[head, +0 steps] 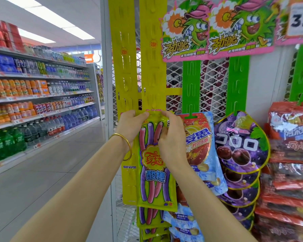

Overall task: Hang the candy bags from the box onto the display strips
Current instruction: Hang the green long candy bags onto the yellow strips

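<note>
Both forearms reach up and forward, and the left hand and right hand each pinch a top corner of a yellow candy bag, fingers clamped on its upper edge, holding it flat against the right-hand yellow display strip. The bag's hang hole and the strip's hook behind it are hidden by the fingers. More bags of the same kind hang below, partly covered and cut off by the bottom edge.

Shop aisle, pale tiled floor, drink shelves at left, bright ceiling light panels, white mesh rack.
</note>
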The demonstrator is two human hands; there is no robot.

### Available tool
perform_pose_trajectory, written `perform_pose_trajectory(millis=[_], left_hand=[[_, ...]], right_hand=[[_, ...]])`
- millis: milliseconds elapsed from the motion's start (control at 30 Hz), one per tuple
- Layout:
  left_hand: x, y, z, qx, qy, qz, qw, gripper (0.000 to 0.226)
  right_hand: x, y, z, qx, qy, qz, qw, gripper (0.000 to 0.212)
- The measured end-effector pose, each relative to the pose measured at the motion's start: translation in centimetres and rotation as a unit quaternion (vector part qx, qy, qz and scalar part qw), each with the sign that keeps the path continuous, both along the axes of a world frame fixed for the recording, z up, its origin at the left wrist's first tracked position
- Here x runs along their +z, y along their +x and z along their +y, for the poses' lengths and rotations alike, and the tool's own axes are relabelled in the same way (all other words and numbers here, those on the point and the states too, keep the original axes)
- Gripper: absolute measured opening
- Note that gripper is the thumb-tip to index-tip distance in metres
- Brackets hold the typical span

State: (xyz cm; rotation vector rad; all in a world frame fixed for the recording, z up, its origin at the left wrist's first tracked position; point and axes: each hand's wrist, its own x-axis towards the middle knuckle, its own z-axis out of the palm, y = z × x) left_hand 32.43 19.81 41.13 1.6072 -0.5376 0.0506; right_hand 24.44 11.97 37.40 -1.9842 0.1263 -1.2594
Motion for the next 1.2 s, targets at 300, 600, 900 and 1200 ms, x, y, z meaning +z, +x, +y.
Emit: perform_pose_trajectory(millis=[300, 600, 900, 1200], left_hand=[[-0.2, 0.8, 0.0, -0.006, -0.011, 0.024, 1.000, 0.028], [-1.1, 0.4, 0.7, -0.021, 0.032, -0.030, 0.999, 0.036], [-2.2, -1.1, 1.3, 0.131, 0.156, -0.190, 0.960, 0.036], [-2.1, -1.2, 1.3, 0.170, 0.209, -0.196, 0.943, 0.035]], right_hand=[[-0.1, -0.4, 0.1, -0.012, 0.000, 0.030, 0.999, 0.044], [-1.3, -0.8, 0.5, -0.020, -0.005, 0.076, 0.997, 0.045], [-1.9, -1.4, 0.6, -0.015, -0.033, 0.104, 0.994, 0.059], [-2.3, -3.4, 0.3, 0.015, 0.015, 0.056, 0.998, 0.054]])
